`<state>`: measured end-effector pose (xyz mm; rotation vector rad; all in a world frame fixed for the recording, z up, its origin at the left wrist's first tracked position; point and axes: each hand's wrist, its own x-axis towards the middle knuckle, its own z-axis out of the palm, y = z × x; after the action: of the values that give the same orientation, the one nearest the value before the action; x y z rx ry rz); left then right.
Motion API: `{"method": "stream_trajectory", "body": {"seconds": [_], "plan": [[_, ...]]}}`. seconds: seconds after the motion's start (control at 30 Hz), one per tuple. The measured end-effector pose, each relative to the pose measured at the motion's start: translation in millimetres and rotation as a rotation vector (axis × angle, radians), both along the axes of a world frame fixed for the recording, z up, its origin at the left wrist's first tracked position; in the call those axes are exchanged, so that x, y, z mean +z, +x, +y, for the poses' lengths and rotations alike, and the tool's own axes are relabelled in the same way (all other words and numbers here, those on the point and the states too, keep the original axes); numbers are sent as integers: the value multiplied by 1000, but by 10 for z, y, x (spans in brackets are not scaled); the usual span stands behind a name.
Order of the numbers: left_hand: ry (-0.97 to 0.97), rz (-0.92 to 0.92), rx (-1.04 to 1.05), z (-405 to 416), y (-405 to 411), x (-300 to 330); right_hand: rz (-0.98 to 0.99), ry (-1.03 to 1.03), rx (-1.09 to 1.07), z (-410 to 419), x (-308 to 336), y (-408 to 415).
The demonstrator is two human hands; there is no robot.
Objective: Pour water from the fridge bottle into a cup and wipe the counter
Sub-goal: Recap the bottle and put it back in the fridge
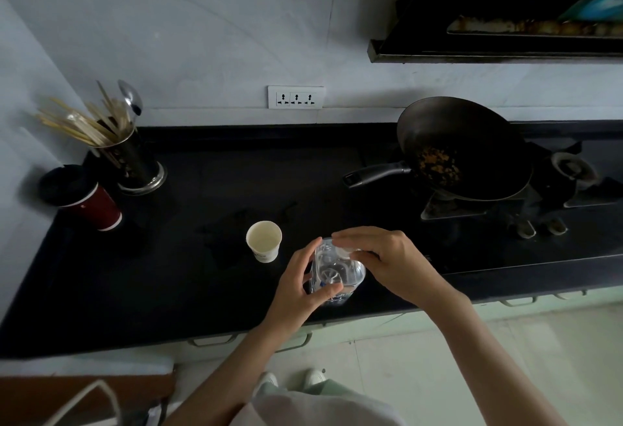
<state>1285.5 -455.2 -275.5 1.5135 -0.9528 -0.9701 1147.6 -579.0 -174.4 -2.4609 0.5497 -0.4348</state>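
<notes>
The black counter (188, 277) spans the view, its front edge running along 6 o'clock above pale green drawers, its back edge meeting the tiled wall at 12. The widest bare stretch lies left of centre, between the cup and the red cup at 9 o'clock. A dark wok (462, 149) sits on the stove (553, 196) at 2 o'clock, its handle pointing toward centre. A metal utensil holder (138, 162) with chopsticks stands at 10 o'clock, with a lidded red cup (84, 199) just beside it.

The clear plastic bottle (333, 273) stands upright near the counter's front edge, just right of centre. The left hand (296, 287) wraps its body, thumb in front and fingers curled round the far side. The right hand (381, 260) arches over the top, fingertips pinching the white cap (344, 251).

The white paper cup (264, 240) stands open at 10 o'clock from the bottle, near but apart.
</notes>
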Motion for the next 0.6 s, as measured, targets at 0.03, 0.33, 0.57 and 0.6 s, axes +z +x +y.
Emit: {"method": "stream_trajectory", "body": {"seconds": [0.03,0.33,0.57,0.6], "plan": [[0,0,-1,0,-1,5,8,-20,33,-14,-7,-10],[15,-14,-8,4,3,10,-43,-59,11,-65,-60,-13],[21,-22,-16,-3,21,-5,-3,-112,-190,63,-193,23],[25,-21,-17,-6,22,0,-22,-25,-154,61,-181,-17]]}}
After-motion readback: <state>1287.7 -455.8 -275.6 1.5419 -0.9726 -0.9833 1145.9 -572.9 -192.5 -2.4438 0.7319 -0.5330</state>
